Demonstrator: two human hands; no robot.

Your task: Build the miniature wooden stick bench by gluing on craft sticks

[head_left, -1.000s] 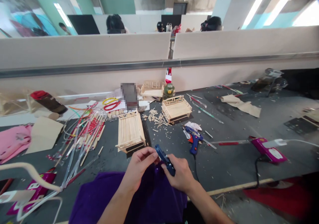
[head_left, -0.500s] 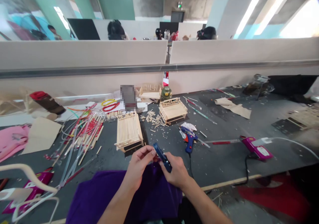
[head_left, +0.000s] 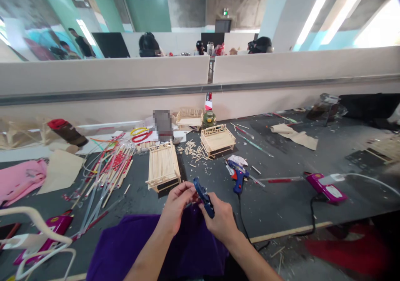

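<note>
Right hand (head_left: 221,219): fingers clamped on a blue tool (head_left: 203,197) with a dark body, held tilted above a purple cloth (head_left: 162,247) at the near edge of the desk (head_left: 281,206).

Left hand (head_left: 176,204): fingertips pinched together against the upper end of the blue tool; whether a small piece sits between them cannot be told.

Blue tool: in the air between both hands, just in front of the near stick model (not resting on the desk).

Stick models, 3 in view: a long slatted one (head_left: 163,166) just beyond the hands; a bench-like one with a fretwork back (head_left: 218,139) farther off to the right; a 3rd (head_left: 189,117) at the back by the partition, beside a green-lidded jar (head_left: 209,118).

Loose stick offcuts (head_left: 193,150): scattered between the 2 nearer models.

Blue glue gun (head_left: 238,176): lying on the desk to the right of the hands, its cord running toward the near edge.

Bundle of sticks and clear tubes (head_left: 108,175): spread out to the left.

Pink cloth (head_left: 20,179): far left.

Magenta device (head_left: 326,187): at right, cable attached.
</note>
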